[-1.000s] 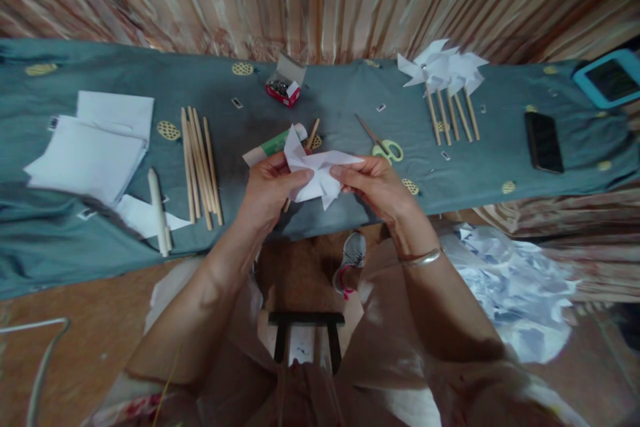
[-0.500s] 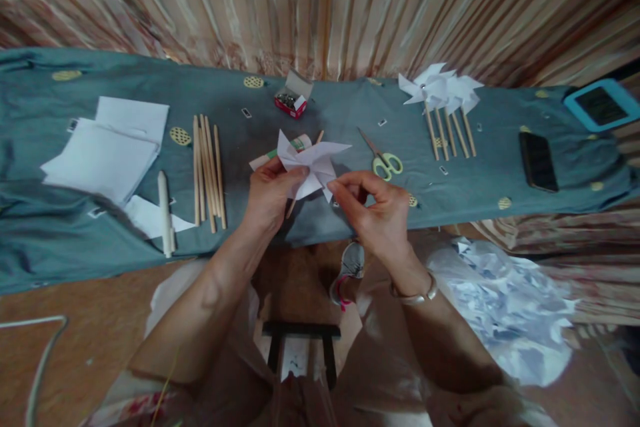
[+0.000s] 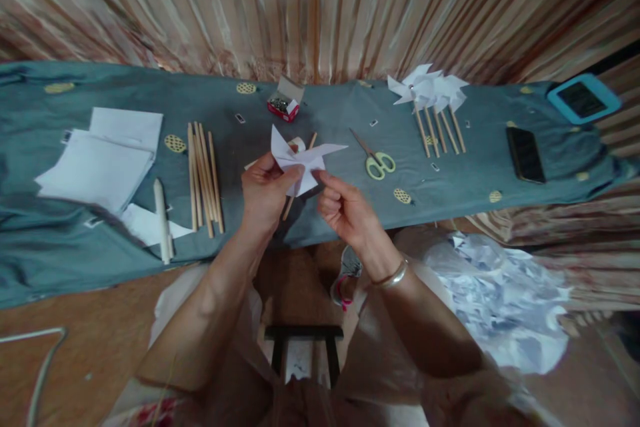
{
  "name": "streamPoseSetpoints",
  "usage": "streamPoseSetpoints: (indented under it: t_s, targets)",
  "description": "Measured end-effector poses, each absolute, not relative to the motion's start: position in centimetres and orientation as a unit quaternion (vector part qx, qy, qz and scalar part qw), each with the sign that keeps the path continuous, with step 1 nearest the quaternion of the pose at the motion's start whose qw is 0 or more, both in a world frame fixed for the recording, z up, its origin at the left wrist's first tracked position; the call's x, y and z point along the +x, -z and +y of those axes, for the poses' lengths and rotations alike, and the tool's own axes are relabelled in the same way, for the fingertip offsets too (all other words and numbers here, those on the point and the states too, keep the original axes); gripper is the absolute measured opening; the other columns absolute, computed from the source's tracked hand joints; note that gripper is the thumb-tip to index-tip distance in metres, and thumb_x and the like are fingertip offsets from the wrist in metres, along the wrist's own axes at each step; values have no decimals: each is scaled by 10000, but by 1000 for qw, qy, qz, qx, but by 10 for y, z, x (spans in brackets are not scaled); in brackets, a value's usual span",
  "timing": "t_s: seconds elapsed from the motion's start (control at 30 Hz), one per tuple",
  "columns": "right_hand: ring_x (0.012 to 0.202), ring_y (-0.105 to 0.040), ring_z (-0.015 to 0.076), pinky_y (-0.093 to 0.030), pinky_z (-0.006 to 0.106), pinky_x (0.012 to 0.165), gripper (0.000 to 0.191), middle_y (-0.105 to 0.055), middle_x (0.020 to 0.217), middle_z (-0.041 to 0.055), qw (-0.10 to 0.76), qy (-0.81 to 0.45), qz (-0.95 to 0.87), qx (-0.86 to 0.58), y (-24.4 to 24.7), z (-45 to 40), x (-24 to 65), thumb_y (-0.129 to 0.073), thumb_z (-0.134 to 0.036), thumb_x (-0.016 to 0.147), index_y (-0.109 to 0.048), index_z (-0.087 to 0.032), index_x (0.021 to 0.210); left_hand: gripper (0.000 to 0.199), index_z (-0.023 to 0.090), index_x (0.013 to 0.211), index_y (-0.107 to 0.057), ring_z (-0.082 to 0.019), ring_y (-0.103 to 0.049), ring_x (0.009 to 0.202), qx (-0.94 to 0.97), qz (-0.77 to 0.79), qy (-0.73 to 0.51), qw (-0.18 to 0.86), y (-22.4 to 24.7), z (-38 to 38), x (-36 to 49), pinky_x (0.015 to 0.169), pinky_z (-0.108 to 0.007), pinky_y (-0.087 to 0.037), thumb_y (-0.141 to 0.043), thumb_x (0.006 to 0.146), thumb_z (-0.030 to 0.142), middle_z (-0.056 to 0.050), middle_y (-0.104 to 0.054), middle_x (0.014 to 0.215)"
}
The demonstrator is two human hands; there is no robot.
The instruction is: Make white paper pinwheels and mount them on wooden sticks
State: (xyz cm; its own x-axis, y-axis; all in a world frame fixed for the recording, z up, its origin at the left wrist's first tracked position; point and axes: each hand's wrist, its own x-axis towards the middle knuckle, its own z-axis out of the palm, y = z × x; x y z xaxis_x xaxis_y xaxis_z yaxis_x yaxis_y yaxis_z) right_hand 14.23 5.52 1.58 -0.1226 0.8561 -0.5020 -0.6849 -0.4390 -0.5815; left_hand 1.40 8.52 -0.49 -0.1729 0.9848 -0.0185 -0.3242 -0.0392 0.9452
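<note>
A white paper pinwheel [image 3: 309, 164] with pointed, folded blades is held above the table. My left hand [image 3: 265, 194] grips its left side, thumb on top near the centre. At its lower right edge is my right hand [image 3: 347, 206], index fingertip and thumb closed against the paper, other fingers curled in. Below the pinwheel lie a wooden stick [image 3: 288, 208] and a partly covered item, whitish where it shows [image 3: 299, 144]. Behind it stands an open red box [image 3: 284, 107] of small metal pins. Green-handled scissors [image 3: 380, 164] lie to the right.
Several wooden sticks [image 3: 204, 180], white paper sheets [image 3: 100, 164] and a white pen-like tool [image 3: 162, 220] lie left. Several pinwheels on sticks [image 3: 435, 90], a black phone [image 3: 526, 155] and a blue-framed device [image 3: 584, 104] lie right. A bag of paper scraps [image 3: 500, 300] sits on the floor.
My right hand has moved slightly left and up, its fingers curling closer. The pinwheel's lower right tip no longer sticks out. The view has shifted a little.
</note>
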Motion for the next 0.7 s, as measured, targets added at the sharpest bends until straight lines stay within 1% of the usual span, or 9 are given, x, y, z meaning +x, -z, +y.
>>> streamPoseSetpoints:
  t_s: [0.13, 0.23, 0.37, 0.43, 0.7]
  targets:
    - [422, -140, 31, -215, 129, 381, 108, -246, 469, -132, 503, -770, -72, -385, -16, 58, 143, -640, -132, 847, -641, -162, 743, 231, 198, 773, -731, -177, -673, 723, 392, 455, -613, 512, 7, 86, 13, 697, -306, -557, -808, 563, 254, 7, -747, 772]
    - [414, -138, 33, -210, 124, 379, 157, -213, 479, -133, 495, -780, -58, -378, -17, 60, 142, -603, -125, 882, -610, -172, 733, 235, 194, 791, -735, -182, -680, 746, 403, 465, -603, 508, 7, 85, 14, 718, -314, -564, -796, 572, 254, -2, -756, 808]
    - [396, -151, 27, -192, 127, 369, 303, -212, 480, -126, 499, -780, -22, -376, -20, 63, 139, -511, -89, 923, -519, -174, 633, 249, 193, 825, -740, -177, -677, 751, 411, 471, -592, 509, 8, 84, 16, 723, -308, -561, -786, 584, 238, -2, -754, 819]
    - [390, -156, 21, -186, 127, 364, 345, -222, 477, -125, 501, -777, -9, -381, -21, 64, 138, -493, -71, 924, -471, -175, 596, 244, 197, 829, -743, -176, -676, 753, 412, 473, -588, 512, 8, 84, 16, 725, -305, -559, -787, 591, 230, 1, -750, 811]
    - [389, -163, 20, -199, 128, 366, 334, -252, 455, -126, 509, -776, 5, -372, -20, 65, 141, -484, -65, 927, -490, -171, 610, 223, 211, 796, -751, -178, -685, 775, 385, 453, -601, 534, 9, 83, 18, 761, -321, -565, -814, 583, 230, -9, -765, 841]
